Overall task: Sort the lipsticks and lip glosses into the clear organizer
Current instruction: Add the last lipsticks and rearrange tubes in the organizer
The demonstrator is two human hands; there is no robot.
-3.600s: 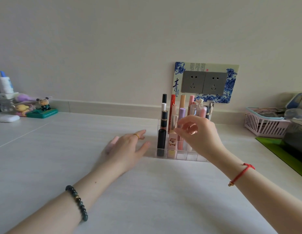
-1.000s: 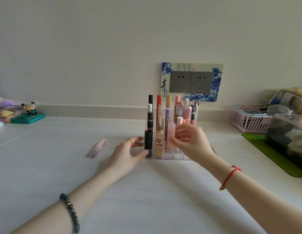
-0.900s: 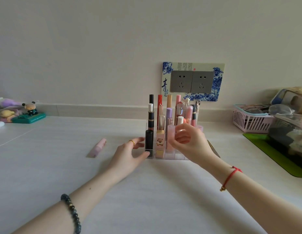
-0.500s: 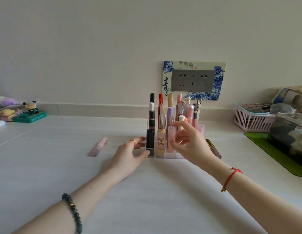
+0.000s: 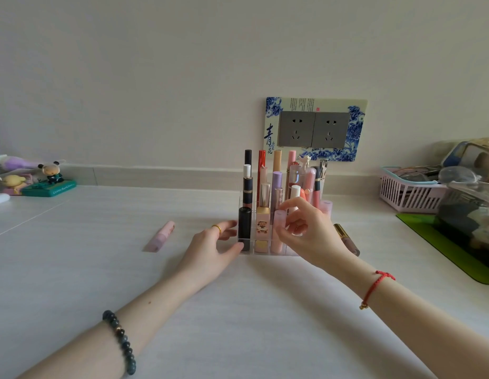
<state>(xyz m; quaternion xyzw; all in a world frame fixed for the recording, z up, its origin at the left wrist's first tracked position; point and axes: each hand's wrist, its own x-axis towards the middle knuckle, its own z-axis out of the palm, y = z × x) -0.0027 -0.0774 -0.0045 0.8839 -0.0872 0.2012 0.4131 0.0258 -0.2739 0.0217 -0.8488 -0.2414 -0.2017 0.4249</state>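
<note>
Countertop (image 5: 101,283) holds a pink lipstick (image 5: 161,236) lying left of the left hand (image 5: 210,248).

One clear organizer (image 5: 251,242); outside it, one pink tube (image 5: 159,236) and one brown tube (image 5: 347,240); two wall sockets (image 5: 313,129); one pink basket (image 5: 410,192); two bracelets (image 5: 120,340); one ring (image 5: 216,228).

One wide-angle view, head-worn.
Looks forward and slightly down across the table (image 5: 237,310) toward the wall (image 5: 183,64), near the clear organizer (image 5: 252,248) at frame centre.
</note>
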